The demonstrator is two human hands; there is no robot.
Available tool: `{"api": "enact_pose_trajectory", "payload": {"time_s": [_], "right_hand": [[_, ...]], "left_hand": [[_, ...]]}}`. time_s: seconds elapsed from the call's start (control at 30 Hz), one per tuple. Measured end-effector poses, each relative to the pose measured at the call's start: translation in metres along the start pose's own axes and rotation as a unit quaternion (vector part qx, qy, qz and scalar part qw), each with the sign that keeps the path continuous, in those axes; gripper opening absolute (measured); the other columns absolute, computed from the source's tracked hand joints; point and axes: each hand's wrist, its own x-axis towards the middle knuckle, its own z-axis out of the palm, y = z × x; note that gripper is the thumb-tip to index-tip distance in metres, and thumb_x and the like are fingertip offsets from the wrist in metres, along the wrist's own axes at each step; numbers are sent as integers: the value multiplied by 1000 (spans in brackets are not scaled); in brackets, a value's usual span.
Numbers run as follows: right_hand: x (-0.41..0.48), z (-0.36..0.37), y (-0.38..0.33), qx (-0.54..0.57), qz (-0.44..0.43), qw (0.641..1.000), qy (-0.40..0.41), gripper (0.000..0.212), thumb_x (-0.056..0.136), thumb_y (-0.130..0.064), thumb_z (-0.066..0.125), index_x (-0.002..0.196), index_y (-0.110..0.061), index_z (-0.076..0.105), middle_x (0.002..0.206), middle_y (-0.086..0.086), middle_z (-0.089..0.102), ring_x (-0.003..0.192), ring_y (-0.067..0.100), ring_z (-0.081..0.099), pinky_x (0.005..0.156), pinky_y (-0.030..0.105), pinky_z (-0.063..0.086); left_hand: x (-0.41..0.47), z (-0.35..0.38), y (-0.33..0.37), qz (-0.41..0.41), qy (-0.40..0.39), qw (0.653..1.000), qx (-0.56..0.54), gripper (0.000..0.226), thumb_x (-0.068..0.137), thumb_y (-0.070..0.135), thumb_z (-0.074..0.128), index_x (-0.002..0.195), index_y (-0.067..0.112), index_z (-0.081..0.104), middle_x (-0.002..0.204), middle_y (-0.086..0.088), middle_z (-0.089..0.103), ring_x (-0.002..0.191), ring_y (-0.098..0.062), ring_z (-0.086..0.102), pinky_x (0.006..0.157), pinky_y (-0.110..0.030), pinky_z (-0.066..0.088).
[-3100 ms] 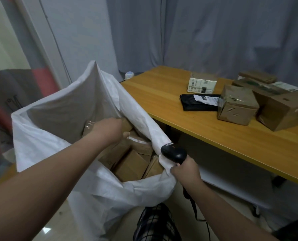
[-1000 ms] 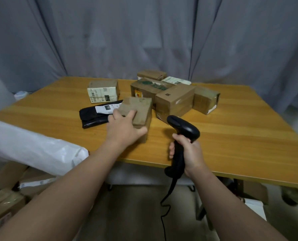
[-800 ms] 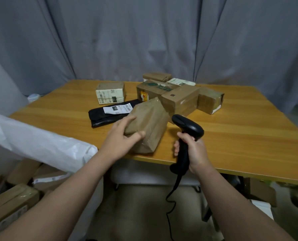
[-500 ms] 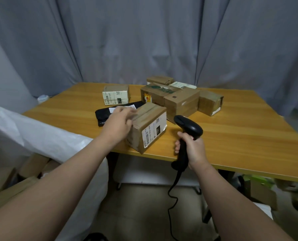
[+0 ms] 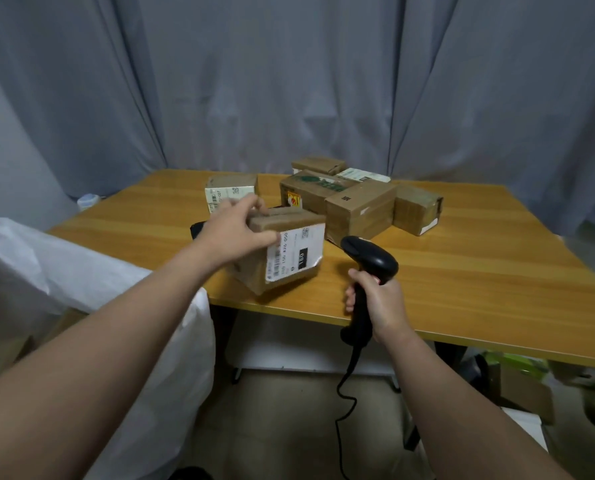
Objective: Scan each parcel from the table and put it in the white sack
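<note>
Viewing from the head camera, the only view supplied.

Gripping the brown parcel (image 5: pixel 254 271) with the left hand (image 5: pixel 235 232): fingers curled over the top edge, thumb pressing the near face beside the white shipping label (image 5: pixel 294 258). Holding the parcel tilted over the front edge of the wooden table (image 5: pixel 479 292), label face turned toward the right. Not resolving whether the lower corner is touching the tabletop.

Clasping the black handheld scanner (image 5: pixel 370 266) in the right hand (image 5: pixel 381 304), fingers wrapped round the grip, scanner head pointing at the label from just beside it. Trailing the scanner cable (image 5: pixel 344 393) down toward the floor. Not showing any beam on the label, so judging the scan as not yet confirmed.

Standing by at lower left: the white sack (image 5: pixel 98 282), near the table's left front corner and apart from the parcel. Not revealing the sack's contents clearly.

Assessing progress: treating the current step as the scan of the held parcel, with transfer to the sack pending. Counting parcels waiting farther back on the table: a black mailer bag (image 5: pixel 197 230), a label-fronted box (image 5: pixel 232 192), a green-printed carton (image 5: pixel 315 188), a plain carton (image 5: pixel 358 209) touching it, a small carton (image 5: pixel 415 209) at the right, a flat box (image 5: pixel 318 164) and a pale flat packet (image 5: pixel 362 174) at the rear. Estimating seven further scan-and-drop cycles after this one.
</note>
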Motion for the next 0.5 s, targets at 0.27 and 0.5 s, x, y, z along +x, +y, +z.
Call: {"api": "enact_pose_trajectory", "payload": {"time_s": [0.27,0.5], "right_hand": [[0,1,-1,-11,6,1000,-10,16,90,-14,63,76,-6,63,62,8,58,55,18,56,55,28,49],[-5,-7,-7,-38,29,998,-29,12,90,-14,64,83,-4,63,65,9,59,56,17,56,59,30,49]], "left_hand": [[2,-4,31,101,-65,991,55,75,71,45,79,129,25,36,137,-2,39,114,-16,49,92,-30,48],[-8,-6,14,28,-130,974,186,72,79,65,60,142,56,25,156,-2,12,141,-33,10,113,-56,14]]}}
